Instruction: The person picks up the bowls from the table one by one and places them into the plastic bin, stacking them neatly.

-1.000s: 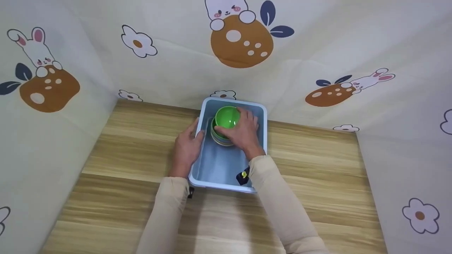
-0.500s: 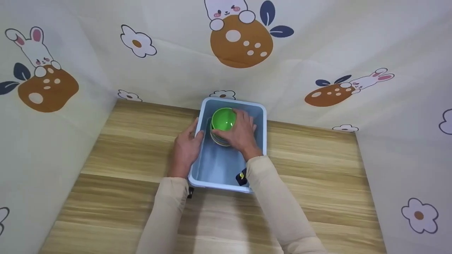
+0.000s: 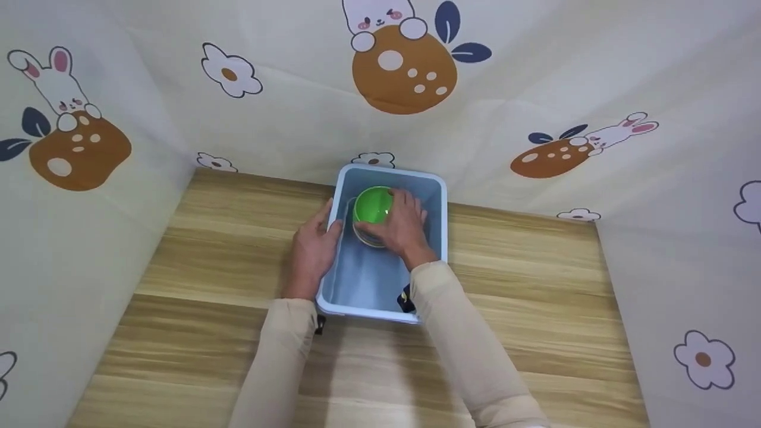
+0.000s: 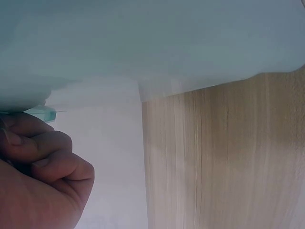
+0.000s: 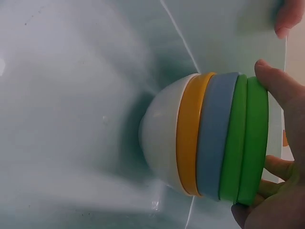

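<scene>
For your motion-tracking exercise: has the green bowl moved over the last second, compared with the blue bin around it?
Yes. The green bowl, gripped by the right hand, has sunk slightly lower onto the stack of bowls, shifting a little toward the bin's left wall.

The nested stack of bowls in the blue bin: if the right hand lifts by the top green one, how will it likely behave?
The top green bowl would probably come away alone, since the bowls look only loosely nested. The glossy, plastic-looking stack of bowls seems rigid and light, perhaps slippery. The white bottom bowl is rounded, so a push could rock the stack in the blue bin.
</scene>
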Tool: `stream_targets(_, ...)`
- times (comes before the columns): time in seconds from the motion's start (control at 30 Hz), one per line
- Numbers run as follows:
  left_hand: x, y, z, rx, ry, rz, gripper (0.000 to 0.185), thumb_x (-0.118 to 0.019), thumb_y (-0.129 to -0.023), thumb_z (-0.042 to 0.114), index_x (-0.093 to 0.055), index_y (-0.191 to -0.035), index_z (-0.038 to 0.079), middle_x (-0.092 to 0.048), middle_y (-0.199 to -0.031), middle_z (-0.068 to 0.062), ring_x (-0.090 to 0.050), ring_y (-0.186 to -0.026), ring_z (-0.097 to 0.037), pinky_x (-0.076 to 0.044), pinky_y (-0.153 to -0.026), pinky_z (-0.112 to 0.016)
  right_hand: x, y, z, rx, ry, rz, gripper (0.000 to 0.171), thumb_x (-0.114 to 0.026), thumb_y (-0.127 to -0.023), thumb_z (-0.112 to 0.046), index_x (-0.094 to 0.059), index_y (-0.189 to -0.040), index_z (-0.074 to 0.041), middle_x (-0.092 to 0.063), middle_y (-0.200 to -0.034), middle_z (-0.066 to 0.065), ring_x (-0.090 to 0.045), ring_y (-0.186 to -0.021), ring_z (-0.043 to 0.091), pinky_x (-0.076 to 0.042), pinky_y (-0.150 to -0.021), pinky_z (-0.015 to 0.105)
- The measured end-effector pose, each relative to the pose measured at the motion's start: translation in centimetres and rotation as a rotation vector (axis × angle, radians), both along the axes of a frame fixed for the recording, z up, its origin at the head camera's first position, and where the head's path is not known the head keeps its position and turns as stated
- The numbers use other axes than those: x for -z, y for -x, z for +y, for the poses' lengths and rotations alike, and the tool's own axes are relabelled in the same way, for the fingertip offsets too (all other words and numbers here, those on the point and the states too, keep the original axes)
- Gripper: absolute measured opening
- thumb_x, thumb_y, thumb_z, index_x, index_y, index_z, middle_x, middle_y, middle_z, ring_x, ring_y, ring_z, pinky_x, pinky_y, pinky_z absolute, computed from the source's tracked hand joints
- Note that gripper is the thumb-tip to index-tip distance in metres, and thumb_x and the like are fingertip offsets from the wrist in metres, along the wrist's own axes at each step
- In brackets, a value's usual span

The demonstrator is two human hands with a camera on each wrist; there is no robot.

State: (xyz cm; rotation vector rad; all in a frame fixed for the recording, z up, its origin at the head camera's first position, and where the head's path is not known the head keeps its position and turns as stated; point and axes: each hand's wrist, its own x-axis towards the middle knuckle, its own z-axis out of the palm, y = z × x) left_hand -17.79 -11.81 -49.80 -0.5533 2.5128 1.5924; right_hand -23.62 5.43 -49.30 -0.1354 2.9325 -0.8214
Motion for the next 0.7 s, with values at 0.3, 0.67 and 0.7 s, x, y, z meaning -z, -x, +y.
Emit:
stream_targets(0.3,0.48,0.13,-0.13,-0.009,-0.022,0.068,0.053,-0.056,-0.103,0.037,-0.043,-0.154,0.04,-0.048,-0.158,-0.002,-0.066,-0.116,-0.02,-0.055,-0.094,-0.041,0.11,-0.01,0.22,-0.061,0.053,-0.012,0.104,-0.078,-0.08,-0.063,-0.034,-0.155,-0.006,-0.039,-0.159,0.015,-0.039,-0.143,0.032,-0.033,-0.116,0.053)
stream_targets(0.67,0.23,0.04,0.0,0.0,-0.002,0.032,0.053,-0.055,-0.103,0.039,-0.039,-0.154,0.043,-0.044,-0.161,0.001,-0.066,-0.115,-0.021,-0.056,-0.093,-0.041,0.01,-0.02,0.38,-0.07,0.037,-0.036,0.108,-0.076,-0.081,-0.063,-0.028,-0.159,-0.005,-0.024,-0.168,0.017,-0.025,-0.154,0.034,-0.024,-0.124,0.055)
stream_targets(0.7,0.19,0.04,0.01,-0.002,-0.006,0.03,0.053,-0.055,-0.103,0.039,-0.04,-0.154,0.043,-0.044,-0.161,0.001,-0.066,-0.115,-0.02,-0.057,-0.093,-0.041,0.0,-0.02,0.38,-0.072,0.039,-0.036,0.108,-0.076,-0.082,-0.063,-0.027,-0.159,-0.005,-0.024,-0.168,0.018,-0.025,-0.154,0.035,-0.024,-0.124,0.055)
